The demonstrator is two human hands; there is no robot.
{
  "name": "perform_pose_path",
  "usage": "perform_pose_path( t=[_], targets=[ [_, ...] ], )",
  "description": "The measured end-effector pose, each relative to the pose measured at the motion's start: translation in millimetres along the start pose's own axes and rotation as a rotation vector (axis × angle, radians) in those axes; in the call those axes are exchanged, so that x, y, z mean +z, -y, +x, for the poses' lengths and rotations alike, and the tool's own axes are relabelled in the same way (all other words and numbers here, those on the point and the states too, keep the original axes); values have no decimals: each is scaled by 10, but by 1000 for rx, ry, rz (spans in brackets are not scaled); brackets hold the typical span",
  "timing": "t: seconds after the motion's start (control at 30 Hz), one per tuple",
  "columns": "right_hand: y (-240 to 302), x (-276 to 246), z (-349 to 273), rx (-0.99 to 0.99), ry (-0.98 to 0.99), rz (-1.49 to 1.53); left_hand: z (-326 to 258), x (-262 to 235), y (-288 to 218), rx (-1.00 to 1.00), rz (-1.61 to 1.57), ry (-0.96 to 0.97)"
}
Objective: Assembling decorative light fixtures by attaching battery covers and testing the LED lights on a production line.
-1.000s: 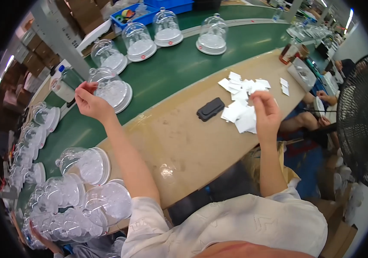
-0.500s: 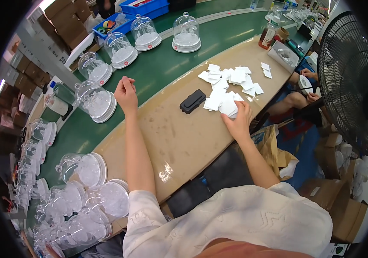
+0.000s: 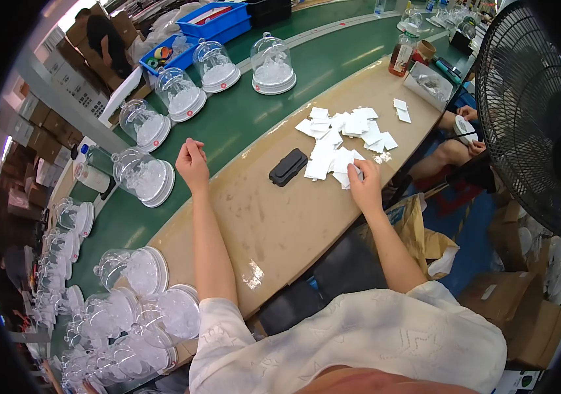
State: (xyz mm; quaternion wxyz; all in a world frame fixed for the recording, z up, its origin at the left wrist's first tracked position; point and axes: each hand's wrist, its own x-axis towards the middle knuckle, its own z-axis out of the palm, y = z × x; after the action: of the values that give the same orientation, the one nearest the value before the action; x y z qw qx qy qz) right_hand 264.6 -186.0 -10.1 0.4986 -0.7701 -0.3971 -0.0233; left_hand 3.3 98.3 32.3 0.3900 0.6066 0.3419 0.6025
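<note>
On the brown work surface lies a loose pile of white square cards [image 3: 323, 152]. My right hand [image 3: 366, 187] is at the pile's near right edge, fingers drawn together on a white card that shows only in part. My left hand [image 3: 192, 165] is held over the border between the brown surface and the green table, its fingers curled closed; whatever may be in them is hidden. Between my hands, closer to the pile, a black oblong case [image 3: 288, 167] lies flat. Left of my left hand stands a clear glass dome on a white base [image 3: 144, 176].
More domes [image 3: 272, 65] stand along the green table [image 3: 333, 49], with several crowded at lower left [image 3: 120, 315]. Blue bins [image 3: 213, 23] sit at the back. A black fan [image 3: 536, 125] stands at right, near a seated person's hands [image 3: 467, 113]. A brown paper bag [image 3: 418, 226] is below the table edge.
My right hand has drawn its fingers in from a spread grasp at the pile's edge. My left hand stays curled. A person in dark clothing has come into view at the upper left.
</note>
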Motion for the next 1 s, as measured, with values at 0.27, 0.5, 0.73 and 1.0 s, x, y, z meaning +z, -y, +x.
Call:
perform_pose_path(
  t=[0.27, 0.5, 0.73, 1.0],
  targets=[
    [10, 21, 68, 100, -168, 256, -70, 55, 7, -2, -3, 21],
    [49, -12, 36, 16, -277, 445, -118, 213, -14, -46, 33, 69],
    [14, 38, -34, -9, -206, 368, 161, 800, 63, 179, 187, 229],
    [64, 17, -55, -5, -168, 392, 1078, 2002, 173, 200, 763, 224]
  ],
)
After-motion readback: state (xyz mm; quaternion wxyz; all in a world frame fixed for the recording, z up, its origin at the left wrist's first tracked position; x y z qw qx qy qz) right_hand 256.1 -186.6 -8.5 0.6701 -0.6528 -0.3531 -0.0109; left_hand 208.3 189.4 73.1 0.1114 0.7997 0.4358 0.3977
